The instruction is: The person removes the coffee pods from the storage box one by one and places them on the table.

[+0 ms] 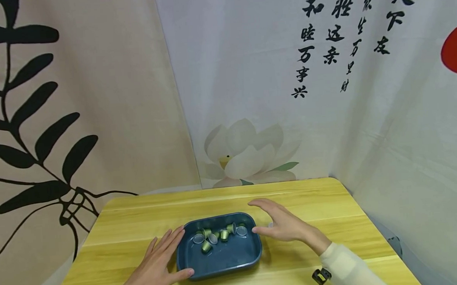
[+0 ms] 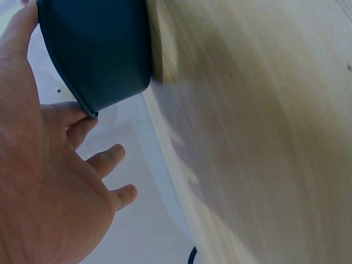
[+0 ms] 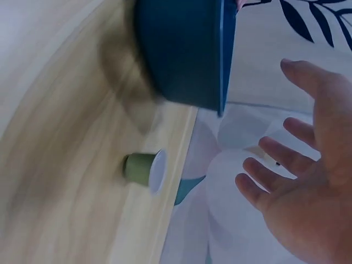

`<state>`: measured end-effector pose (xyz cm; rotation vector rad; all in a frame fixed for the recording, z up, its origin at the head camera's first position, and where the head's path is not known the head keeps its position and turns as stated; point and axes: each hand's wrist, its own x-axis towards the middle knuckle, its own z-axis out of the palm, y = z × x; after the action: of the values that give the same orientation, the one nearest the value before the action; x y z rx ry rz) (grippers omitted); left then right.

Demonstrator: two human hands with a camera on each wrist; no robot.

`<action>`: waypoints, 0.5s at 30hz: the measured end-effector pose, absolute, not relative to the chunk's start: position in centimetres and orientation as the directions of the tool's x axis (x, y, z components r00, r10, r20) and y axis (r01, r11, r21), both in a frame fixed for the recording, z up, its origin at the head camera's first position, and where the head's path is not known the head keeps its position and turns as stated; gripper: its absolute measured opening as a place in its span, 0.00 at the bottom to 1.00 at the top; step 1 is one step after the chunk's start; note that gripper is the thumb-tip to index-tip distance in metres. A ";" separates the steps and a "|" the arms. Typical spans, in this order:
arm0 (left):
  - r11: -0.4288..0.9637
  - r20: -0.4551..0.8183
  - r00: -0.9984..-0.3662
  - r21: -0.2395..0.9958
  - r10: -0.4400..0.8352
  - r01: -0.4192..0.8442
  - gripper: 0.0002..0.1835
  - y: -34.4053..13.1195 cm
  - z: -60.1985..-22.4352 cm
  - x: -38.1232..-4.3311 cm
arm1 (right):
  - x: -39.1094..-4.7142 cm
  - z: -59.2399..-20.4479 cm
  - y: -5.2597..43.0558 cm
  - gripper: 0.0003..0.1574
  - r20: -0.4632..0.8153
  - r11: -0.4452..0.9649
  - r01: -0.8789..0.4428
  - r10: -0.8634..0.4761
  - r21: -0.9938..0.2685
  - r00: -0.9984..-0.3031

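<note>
A dark blue rectangular tray (image 1: pixel 222 264) sits on the table, holding several small green coffee capsules (image 1: pixel 224 235) with pale lids, some upright and some tipped over. My left hand (image 1: pixel 157 262) lies along the tray's left side, thumb and fingertips touching its rim, fingers fairly straight. In the left wrist view, the ring and little fingers stand off the tray. Just right of the tray, my right hand (image 1: pixel 283 223) hovers with fingers spread and holds nothing. One more coffee capsule (image 3: pixel 144 169) rests on the tabletop beside the tray; in the head view the right hand mostly hides it.
The yellow wood-grain table (image 1: pixel 315 198) has a far edge close to the hanging cloth backdrop (image 1: pixel 249 95), printed with leaves, a lotus and black characters. A dark wrist device (image 1: pixel 321 276) is by the right sleeve (image 1: pixel 346 265).
</note>
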<state>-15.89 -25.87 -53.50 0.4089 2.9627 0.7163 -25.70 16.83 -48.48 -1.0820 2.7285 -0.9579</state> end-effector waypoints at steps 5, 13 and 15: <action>0.851 0.007 -0.962 0.464 0.272 0.244 0.64 -25.9 -53.6 -15.9 | -25.7 -47.8 15.4 0.45 0.137 0.548 -0.622 -0.678 -0.560 -0.722; 0.851 0.016 -0.962 0.461 0.273 0.249 0.64 -25.8 -53.6 -15.9 | -25.9 -47.7 13.3 0.40 0.116 0.514 -0.677 -0.746 -0.527 -0.656; 0.851 0.012 -0.962 0.463 0.274 0.248 0.64 -25.8 -53.6 -15.9 | -25.9 -47.7 12.8 0.40 0.095 0.511 -0.678 -0.758 -0.528 -0.645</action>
<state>-15.87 -25.78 -53.63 0.4189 2.9702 0.7315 -25.94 12.84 -47.66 -1.2448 2.5991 -0.8076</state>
